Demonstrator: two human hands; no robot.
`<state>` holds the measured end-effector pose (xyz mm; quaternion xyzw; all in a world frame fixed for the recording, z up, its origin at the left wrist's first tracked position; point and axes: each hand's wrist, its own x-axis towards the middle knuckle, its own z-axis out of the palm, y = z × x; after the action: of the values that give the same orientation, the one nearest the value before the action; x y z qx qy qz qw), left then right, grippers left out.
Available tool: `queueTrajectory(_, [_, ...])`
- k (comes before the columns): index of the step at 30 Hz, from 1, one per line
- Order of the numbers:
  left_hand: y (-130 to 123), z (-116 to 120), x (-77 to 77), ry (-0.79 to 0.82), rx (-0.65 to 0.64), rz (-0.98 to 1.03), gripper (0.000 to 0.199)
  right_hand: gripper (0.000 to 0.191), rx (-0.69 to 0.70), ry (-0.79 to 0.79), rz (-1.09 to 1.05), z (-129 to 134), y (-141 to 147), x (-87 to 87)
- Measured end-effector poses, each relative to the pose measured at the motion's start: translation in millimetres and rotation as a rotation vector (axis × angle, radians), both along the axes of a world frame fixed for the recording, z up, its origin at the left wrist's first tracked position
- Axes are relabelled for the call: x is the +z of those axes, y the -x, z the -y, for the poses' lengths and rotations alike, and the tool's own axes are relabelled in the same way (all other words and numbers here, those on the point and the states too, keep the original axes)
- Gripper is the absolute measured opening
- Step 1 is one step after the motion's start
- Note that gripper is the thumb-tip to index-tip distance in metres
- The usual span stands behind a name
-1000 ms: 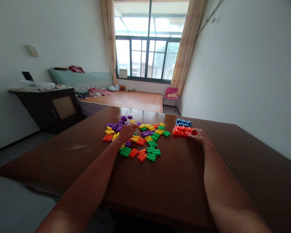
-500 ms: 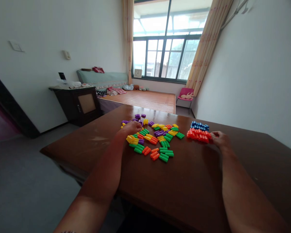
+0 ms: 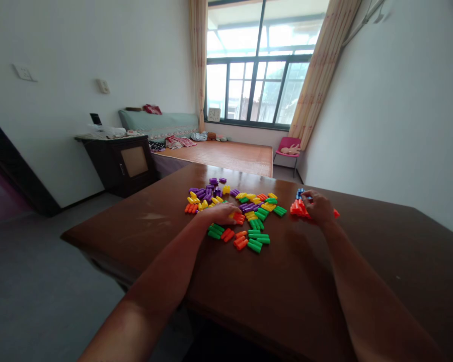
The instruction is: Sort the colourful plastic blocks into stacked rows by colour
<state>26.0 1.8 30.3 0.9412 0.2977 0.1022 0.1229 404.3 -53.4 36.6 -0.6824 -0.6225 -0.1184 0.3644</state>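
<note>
Loose plastic pieces in purple, yellow, green and orange lie spread over the brown table [image 3: 287, 281]. My left hand [image 3: 223, 213] is low over the middle of this spread, its fingertips at an orange piece [image 3: 239, 218]; whether it grips anything is too small to tell. Purple pieces [image 3: 208, 193] lie beyond it, green ones [image 3: 262, 239] to its right. At the right, red-orange pieces [image 3: 299, 209] stand packed in rows with blue pieces [image 3: 299, 193] behind them. My right hand [image 3: 316, 205] is over these rows, fingers bent together at the blue pieces, hiding part of them.
Beyond the table is a bed [image 3: 226, 153] with cloths on it. A dark cabinet [image 3: 117, 163] stands at the left, and a pink chair [image 3: 288, 146] with a soft toy is under the window. The table's near edge runs below my forearms.
My left hand has moved right and slightly nearer, uncovering yellow and orange pieces at the left. My right hand has moved left from the red-orange row's right end, over the blue pieces.
</note>
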Motion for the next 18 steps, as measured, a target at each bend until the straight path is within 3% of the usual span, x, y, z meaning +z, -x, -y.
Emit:
queueTrajectory(6, [-4.9,1.0,0.9,-0.071,0.112,0.350,0.040,0.023,0.389,0.104,-0.145,-2.5,87.2,10.6])
queueTrajectory(11, [-25.1,6.9,-2.6,0.024,0.108,0.594,0.022,0.030,0.695,0.218,-0.296,-1.2,145.6,-6.6])
queueTrajectory(14, [-31.3,11.4,-3.8,0.100,0.104,0.667,0.021,0.032,0.753,0.243,-0.400,-5.1,152.9,-15.5])
queueTrajectory(18, [-30.5,13.2,-3.7,0.187,0.078,0.647,0.024,0.039,0.722,0.263,-0.732,-9.7,125.9,-8.5])
